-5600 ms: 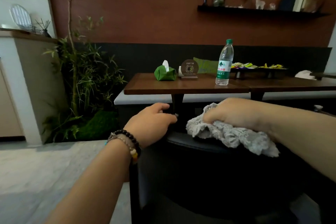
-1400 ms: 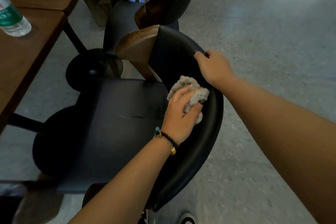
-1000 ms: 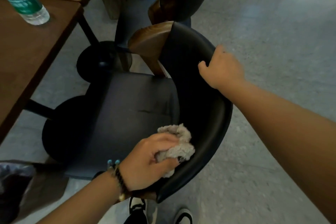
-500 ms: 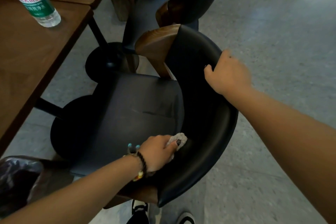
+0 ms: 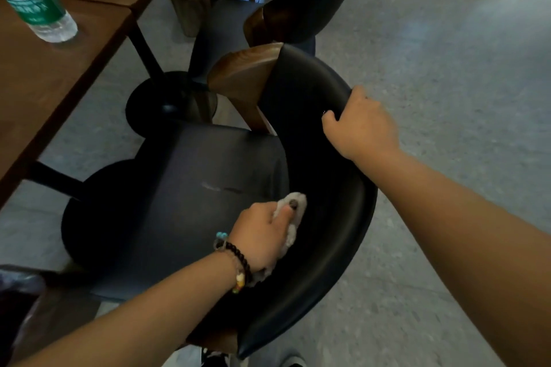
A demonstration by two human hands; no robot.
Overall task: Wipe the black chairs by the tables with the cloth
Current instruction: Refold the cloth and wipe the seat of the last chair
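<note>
Now we're wiping where the seat meets the backrest of the nearest black chair [image 5: 185, 194].

One water bottle [image 5: 35, 0] stands on the counter [image 5: 44, 74] at far left; our left hand [image 5: 259, 235] grips the single cloth [image 5: 296, 202], pressed into that seam; our right hand [image 5: 357, 128] curls over the backrest rim. Two chairs show, the second chair [image 5: 298, 9] behind. Next, we judge, sweep up the curved back.

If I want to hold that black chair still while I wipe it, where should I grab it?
Probably grab the black chair by the top rim of its curved backrest, coming from behind and above. The rim is thin enough for fingers to wrap over, just as the right hand grips it now. That leaves the seat free for the left hand with the cloth.
</note>
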